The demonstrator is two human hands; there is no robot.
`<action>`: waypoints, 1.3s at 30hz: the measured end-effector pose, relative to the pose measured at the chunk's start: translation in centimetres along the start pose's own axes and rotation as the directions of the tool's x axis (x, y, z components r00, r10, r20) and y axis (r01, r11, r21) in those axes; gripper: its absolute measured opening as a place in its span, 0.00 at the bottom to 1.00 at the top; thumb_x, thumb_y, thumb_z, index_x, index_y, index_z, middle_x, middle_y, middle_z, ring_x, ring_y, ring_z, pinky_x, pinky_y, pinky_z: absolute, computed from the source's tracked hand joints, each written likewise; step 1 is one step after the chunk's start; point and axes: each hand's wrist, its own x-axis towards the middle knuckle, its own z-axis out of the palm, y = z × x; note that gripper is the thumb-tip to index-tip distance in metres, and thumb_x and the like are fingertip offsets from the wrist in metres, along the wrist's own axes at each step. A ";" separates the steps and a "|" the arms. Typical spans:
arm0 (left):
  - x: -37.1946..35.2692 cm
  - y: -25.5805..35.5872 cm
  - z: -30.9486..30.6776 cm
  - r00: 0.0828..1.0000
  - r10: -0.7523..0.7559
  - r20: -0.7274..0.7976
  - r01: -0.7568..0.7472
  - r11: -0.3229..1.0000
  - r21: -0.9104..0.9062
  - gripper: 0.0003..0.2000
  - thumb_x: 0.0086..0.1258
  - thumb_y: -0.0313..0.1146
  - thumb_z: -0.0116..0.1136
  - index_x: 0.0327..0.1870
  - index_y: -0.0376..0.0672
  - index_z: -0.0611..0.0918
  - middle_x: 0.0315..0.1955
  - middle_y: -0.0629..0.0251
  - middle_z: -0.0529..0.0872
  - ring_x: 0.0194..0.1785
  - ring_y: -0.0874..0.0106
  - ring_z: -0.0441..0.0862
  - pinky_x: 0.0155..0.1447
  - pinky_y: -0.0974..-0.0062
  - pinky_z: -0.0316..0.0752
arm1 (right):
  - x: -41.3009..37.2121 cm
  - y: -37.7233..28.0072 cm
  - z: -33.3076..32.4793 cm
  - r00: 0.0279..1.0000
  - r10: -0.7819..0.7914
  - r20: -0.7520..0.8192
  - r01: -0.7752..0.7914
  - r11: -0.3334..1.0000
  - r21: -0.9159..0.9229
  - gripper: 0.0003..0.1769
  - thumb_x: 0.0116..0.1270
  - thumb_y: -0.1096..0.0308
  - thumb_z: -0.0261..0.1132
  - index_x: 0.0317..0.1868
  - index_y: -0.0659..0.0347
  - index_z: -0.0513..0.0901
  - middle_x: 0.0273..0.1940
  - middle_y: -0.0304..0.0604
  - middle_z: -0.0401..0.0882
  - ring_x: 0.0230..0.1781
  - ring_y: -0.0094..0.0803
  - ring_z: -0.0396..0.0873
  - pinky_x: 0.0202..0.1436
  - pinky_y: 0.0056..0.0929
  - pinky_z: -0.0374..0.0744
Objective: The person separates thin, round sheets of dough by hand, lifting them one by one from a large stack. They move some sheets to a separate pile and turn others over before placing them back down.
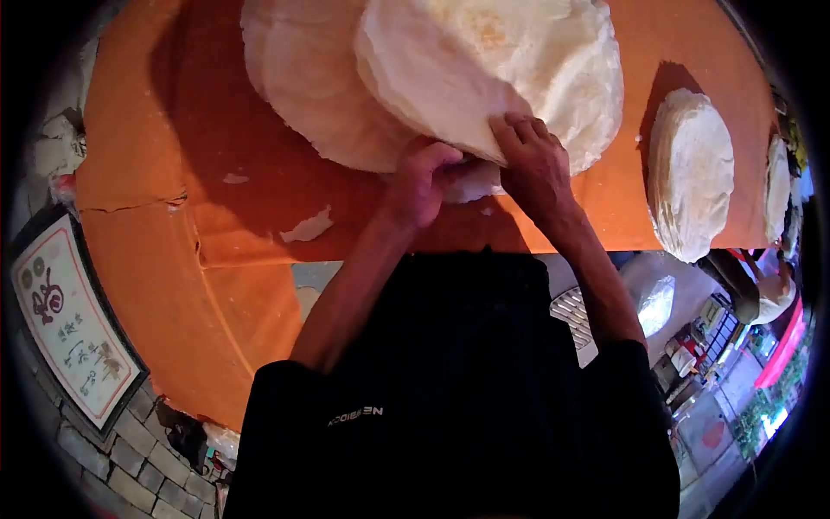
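Large thin round flatbreads [484,82] lie in overlapping piles on an orange-covered table [233,199] in front of me. My left hand [424,182] is closed at the near edge of the upper flatbreads, thumb on top and fingers curled underneath. Beside it, my right hand [532,160] grips the same edge, its fingertips pressed on the top sheet. Both hands are close together, and the edge between them looks slightly lifted. Under my wrists, part of a lower sheet shows at the table's front.
Another stack of flatbreads [690,177] stands at the right, with a further stack [776,186] beyond it. Broken flatbread scraps [309,226] lie near the front edge. A framed sign [78,320] leans at the left above brick paving. At far right, a person [772,294] is partly visible.
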 end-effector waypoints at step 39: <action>-3.0 1.7 -1.1 0.982 0.047 -0.182 -0.036 0.997 0.064 0.17 0.74 0.38 0.53 0.58 0.38 0.76 0.48 0.57 0.84 0.51 0.61 0.83 0.54 0.57 0.82 | 0.0 0.2 -2.2 0.995 0.003 0.100 0.007 0.995 -0.099 0.05 0.52 0.75 0.63 0.31 0.60 0.79 0.30 0.48 0.79 0.37 0.46 0.81 0.38 0.45 0.78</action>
